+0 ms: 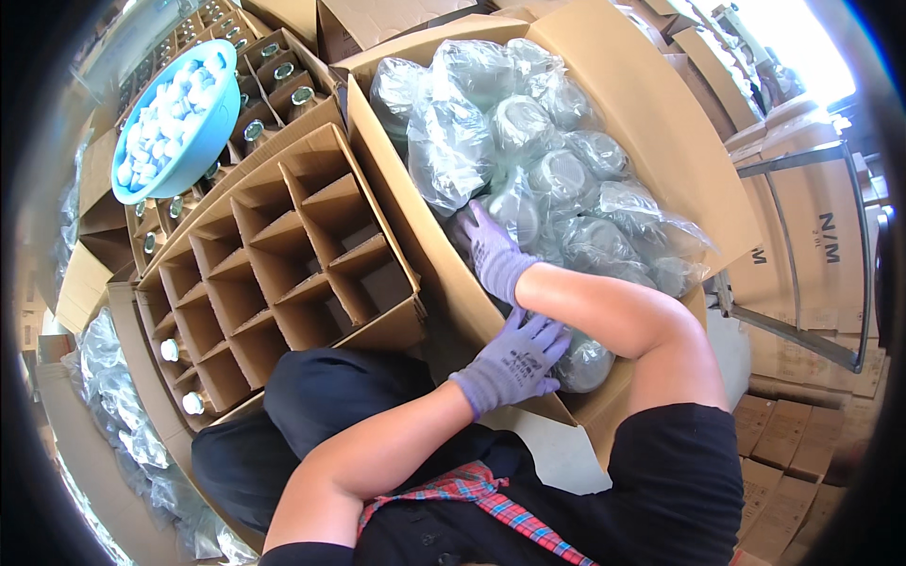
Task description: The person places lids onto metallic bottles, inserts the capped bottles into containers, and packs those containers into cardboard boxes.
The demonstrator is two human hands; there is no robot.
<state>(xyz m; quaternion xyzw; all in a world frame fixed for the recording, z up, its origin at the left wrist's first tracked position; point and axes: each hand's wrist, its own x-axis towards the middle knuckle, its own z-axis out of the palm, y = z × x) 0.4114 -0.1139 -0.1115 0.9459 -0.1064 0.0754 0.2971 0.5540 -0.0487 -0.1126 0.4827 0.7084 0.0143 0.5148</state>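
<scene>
An open cardboard carton [396,170] before me is full of rounded clear glass containers in plastic bags [524,127], several with ridged bases facing up. My right hand [493,247], in a grey-purple knit glove, reaches in along the carton's near left wall. Its fingertips go down beside the bagged glass and are partly hidden, so a hold cannot be made out. My left hand [513,359], gloved alike, lies with spread fingers over the carton's near edge, beside a bagged container [584,362]; nothing shows in its grasp.
Left of the carton stands a box with cardboard dividers [283,255]; two white-capped bottles [181,375] sit in its near-left cells. A blue basin of white caps [177,120] rests over boxed bottles. Plastic bags [117,382] lie far left. A metal frame [800,325] and stacked cartons [800,247] stand right.
</scene>
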